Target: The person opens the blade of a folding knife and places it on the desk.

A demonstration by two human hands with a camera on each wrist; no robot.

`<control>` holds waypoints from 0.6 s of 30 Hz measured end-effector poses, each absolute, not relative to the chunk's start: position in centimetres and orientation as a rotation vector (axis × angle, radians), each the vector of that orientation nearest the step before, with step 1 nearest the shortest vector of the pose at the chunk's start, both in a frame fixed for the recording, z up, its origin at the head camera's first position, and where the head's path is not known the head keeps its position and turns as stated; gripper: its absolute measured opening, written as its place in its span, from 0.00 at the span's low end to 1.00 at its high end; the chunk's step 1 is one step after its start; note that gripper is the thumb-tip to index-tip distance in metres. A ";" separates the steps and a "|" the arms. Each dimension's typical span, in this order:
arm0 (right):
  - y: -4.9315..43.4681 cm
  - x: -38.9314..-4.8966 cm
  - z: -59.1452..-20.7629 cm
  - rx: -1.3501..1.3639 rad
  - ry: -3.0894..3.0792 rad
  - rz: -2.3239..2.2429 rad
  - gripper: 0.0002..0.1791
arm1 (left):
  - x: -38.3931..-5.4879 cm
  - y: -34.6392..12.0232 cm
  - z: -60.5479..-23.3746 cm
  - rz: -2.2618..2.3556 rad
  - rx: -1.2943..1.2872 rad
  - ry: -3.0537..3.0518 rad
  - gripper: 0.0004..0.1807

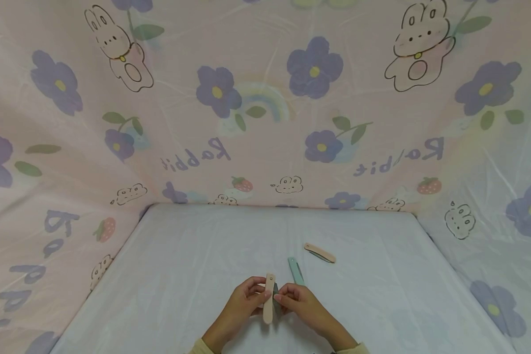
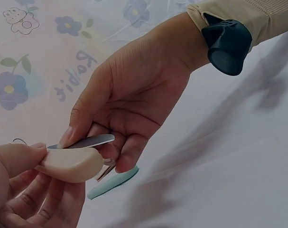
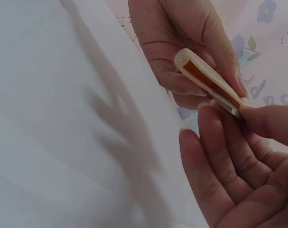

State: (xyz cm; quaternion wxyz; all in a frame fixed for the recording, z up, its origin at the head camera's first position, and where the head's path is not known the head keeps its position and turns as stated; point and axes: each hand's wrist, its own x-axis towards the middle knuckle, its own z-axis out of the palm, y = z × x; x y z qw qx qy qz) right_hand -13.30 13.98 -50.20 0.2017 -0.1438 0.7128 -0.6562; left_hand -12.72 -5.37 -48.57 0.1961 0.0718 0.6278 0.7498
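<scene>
At the near edge of the worktop (image 1: pixel 203 255), the left hand (image 1: pixel 243 300) gripped the beige folding knife (image 1: pixel 269 298) while the right hand (image 1: pixel 298 302) pinched its blade (image 2: pixel 82 141); a slip could cut fingertips.

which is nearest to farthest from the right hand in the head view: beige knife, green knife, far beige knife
1. Beige knife: pinched between the right hand and left hand, at the front.
2. Green knife: on the table just beyond the right hand's fingers.
3. Far beige knife: farther back and to the right, lying alone.
</scene>
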 end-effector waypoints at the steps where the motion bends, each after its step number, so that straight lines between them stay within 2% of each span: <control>1: 14.0 -13.2 -50.1 -0.395 1.988 -1.835 0.15 | -12.7 -5.4 -48.6 2.100 0.204 1.764 0.21; 10: 13.9 -12.2 -47.6 -0.352 1.987 -1.827 0.14 | -13.0 -5.6 -50.0 2.084 0.236 1.805 0.23; 18: 14.4 -12.8 -49.9 -0.332 1.991 -1.832 0.14 | -12.9 -5.9 -49.9 2.060 0.281 1.843 0.22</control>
